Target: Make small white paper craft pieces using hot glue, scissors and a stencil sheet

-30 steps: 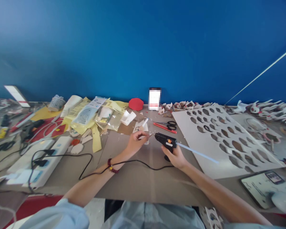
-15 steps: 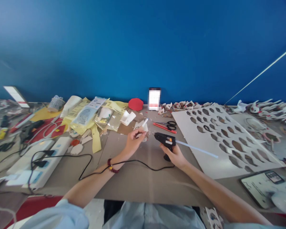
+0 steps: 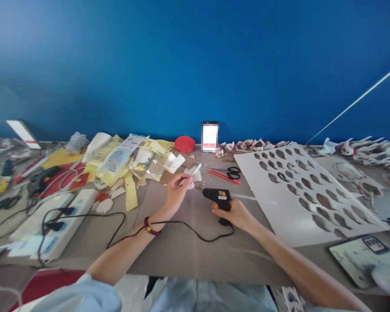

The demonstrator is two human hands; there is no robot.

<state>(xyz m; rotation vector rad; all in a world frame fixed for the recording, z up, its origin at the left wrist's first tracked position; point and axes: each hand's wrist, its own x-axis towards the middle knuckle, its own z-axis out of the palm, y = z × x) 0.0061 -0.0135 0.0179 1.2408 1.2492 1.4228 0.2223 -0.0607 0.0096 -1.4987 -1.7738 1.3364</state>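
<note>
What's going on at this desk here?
A person's right hand grips a black plastic glue gun with a long translucent glue stick poking from its back. It points towards the left hand, whose fingers are drawn together; anything held there is too small to make out. Beyond lie black-handled scissors and a slim orange-red tool.

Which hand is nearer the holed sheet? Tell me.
Right. The right hand is just left of the sheet; the left hand is farther left, past the glue gun.

A blue wall [image 3: 182, 65], paler toward upper left, rises behind a grey-brown table [image 3: 201, 255].
</note>
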